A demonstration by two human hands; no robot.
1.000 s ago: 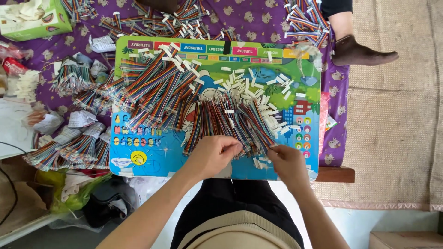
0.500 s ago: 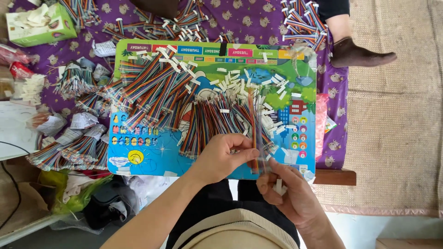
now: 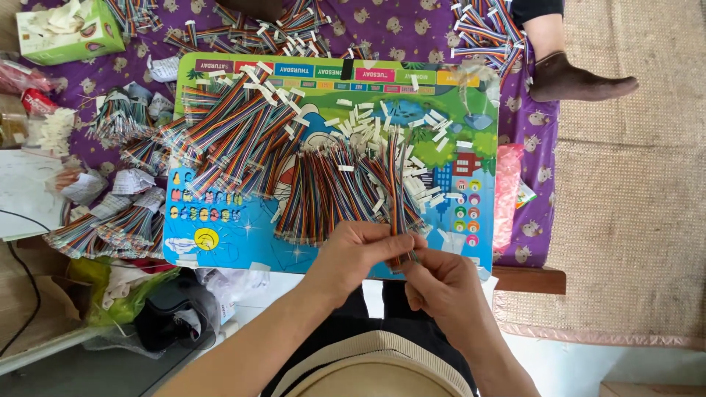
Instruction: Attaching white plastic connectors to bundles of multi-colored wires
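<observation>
A colourful children's lap table [image 3: 220, 235] lies in front of me, covered with piles of rainbow ribbon cables [image 3: 243, 140] and small white connector pieces [image 3: 368, 121]. My left hand [image 3: 360, 254] and my right hand [image 3: 441, 283] meet at the table's near edge. Both pinch the near end of one thin strip of rainbow ribbon cable [image 3: 397, 184], which runs away from me across the pile. The fingertips hide the cable's end.
More cable bundles [image 3: 103, 228] lie on the purple cloth [image 3: 412, 29] at left and far side. A green tissue box [image 3: 70, 29] stands far left. Another person's foot in a dark sock [image 3: 573, 77] rests on the woven mat [image 3: 632, 206] at right.
My right hand has come back up from my lap to the table edge and joined the left hand on the cable strip. The view has shifted slightly.
</observation>
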